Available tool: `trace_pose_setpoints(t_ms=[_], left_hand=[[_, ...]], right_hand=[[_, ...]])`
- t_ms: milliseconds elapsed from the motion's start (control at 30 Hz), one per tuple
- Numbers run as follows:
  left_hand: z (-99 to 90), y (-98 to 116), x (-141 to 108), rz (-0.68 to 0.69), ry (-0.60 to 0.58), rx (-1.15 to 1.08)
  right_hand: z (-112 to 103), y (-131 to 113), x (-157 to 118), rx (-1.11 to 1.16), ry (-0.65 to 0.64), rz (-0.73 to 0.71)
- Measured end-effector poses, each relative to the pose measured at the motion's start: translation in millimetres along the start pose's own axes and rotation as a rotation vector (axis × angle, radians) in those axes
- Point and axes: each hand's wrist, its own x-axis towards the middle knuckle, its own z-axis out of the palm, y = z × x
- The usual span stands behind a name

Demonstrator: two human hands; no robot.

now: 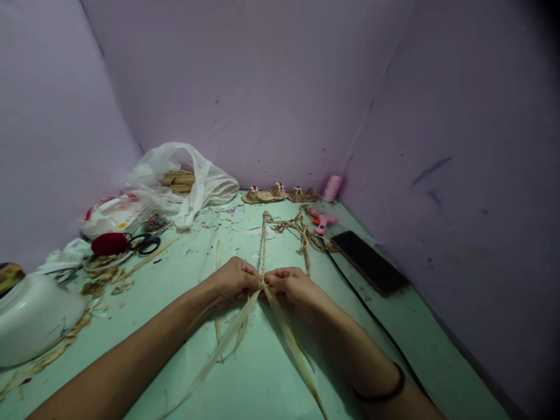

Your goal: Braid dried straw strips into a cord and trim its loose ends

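A thin braid of dried plant fibre stretches away from me across the pale green table. At its near end my left hand and my right hand meet, fingertips pinched on the fibre from either side. Below the pinch, a pale loose strip trails toward the lower left, and a yellowish strip runs to the lower right. The fingertips partly hide the crossing of the strips. Beyond my right hand lies more braided cord, loosely looped.
Right: a phone, black cable, pink glue gun and pink roll. By the back wall: woven slippers and a plastic bag. Left: scissors, red pincushion, white container and fibre scraps.
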Motion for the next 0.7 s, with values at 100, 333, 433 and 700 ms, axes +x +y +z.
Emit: trace_pose_setpoints(t_ms=[100,333,433,700], left_hand=[[-0.2,-1,1,0.012,-0.012,0.009],[2.7,7,-4,0.021,-0.05,0.1],[1.9,11,-7,0.002,0.0,0.21],[-7.2,19,-18,-0.031,0.059,0.448]], right_hand=[[7,4,-2,0.044,-0.03,0.057],[6,11,4,-0.185,0.059,-0.037],[5,17,8,-0.292,0.144,-0.153],[10,18,7,-0.218,0.212,-0.163]])
